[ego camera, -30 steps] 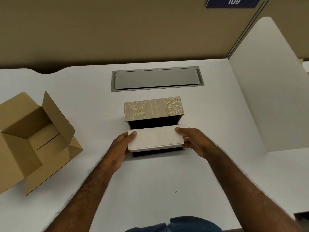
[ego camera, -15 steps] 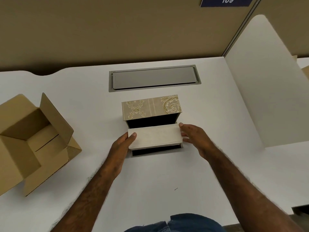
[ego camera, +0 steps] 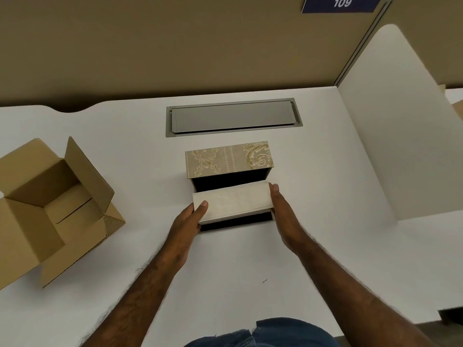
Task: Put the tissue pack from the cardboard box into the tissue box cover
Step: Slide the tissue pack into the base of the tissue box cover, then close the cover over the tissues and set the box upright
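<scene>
Closest to the camera was a bit of blue denim (ego camera: 265,333) at the near edge of the white counter (ego camera: 325,186), with both bare forearms reaching out over it toward the middle. The left hand (ego camera: 186,222) was clamped on the left end of the tissue pack (ego camera: 233,200), thumb lying on top and the other fingers tucked under or behind where I couldn't see them. The right hand (ego camera: 284,216) was flat and pressed against the pack's right end, thumb tip up at the far right corner, so the pack was squeezed between the two hands.

The pack itself, a pale whitish block, sat tilted over the open tissue box cover (ego camera: 229,160) in the middle of the counter, partway into the dark interior. You could see black gaps both in front of it and behind it, so it wasn't seated flat. The cover's beige panel with gold scrollwork stood up on the far side.

Off at the left edge of the counter the cardboard box (ego camera: 50,209) sat with its flaps open and nothing visible inside.

Further back, a grey cable hatch (ego camera: 233,117) was set flush into the counter near the far edge. A white divider panel (ego camera: 395,136) ran along the right side, and a tan wall with a dark "109" sign (ego camera: 342,3) was behind everything.
</scene>
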